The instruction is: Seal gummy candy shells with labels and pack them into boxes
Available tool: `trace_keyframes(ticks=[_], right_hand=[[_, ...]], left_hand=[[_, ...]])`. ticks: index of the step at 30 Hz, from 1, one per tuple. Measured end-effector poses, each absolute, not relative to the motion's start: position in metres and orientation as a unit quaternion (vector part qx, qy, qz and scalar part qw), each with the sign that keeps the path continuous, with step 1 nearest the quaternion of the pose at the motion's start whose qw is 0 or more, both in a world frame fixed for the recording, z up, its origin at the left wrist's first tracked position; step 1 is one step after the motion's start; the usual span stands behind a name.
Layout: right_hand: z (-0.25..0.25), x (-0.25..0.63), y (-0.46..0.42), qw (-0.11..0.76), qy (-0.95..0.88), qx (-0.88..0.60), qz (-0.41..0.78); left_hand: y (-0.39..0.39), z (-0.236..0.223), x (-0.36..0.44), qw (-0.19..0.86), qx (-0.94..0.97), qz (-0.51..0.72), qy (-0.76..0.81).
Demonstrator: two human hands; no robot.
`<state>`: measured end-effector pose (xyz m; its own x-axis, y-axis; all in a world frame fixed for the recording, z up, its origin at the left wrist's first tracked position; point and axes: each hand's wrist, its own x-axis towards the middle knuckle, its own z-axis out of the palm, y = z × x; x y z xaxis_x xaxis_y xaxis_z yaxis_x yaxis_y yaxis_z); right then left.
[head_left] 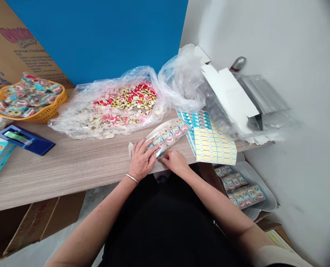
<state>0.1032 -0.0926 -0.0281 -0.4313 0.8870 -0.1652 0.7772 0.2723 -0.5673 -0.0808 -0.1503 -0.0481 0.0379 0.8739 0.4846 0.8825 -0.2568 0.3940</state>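
A clear blister pack (pixel 173 134) filled with small candies, some shaped like teeth, lies slantwise on pale paper near the table's front edge. My left hand (pixel 141 158) rests on its left end, fingers stretched out flat. At the near side of the pack, my right hand (pixel 176 162) is closed with its fingertips pinched together; what they grip is hidden. Just right of the pack are label sheets (pixel 215 144) printed in yellow and blue, partly under other things.
Behind the pack lies an open plastic bag (pixel 81 107) of loose red, white and yellow candies. Leftward are a yellow basket (pixel 49 113) of wrapped candies and a blue tape dispenser (pixel 39 142). A clear bin (pixel 231 122) stands right. Below, a tray (pixel 269 196) holds filled packs.
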Motion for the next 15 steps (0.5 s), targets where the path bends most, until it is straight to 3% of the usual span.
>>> trace_keyframes(ticks=[3,7,12,15], right_hand=[[0.003,0.119,-0.072,0.092,-0.813,-0.530,0.222],[0.043,0.131,-0.003,0.189,-0.826,-0.528,0.058],[0.042,0.120,0.068,0.086,-0.887,-0.440,0.113],[0.031,0.128,0.069,0.073,-0.885,-0.442,0.127]], left_hand=[[-0.151,-0.047,-0.082,0.015,-0.727,-0.318,-0.608],[-0.151,-0.046,-0.083,0.035,-0.740,-0.307,-0.598],[-0.151,-0.041,-0.084,0.050,-0.751,-0.282,-0.595],[-0.149,-0.037,-0.095,0.055,-0.764,-0.253,-0.591]])
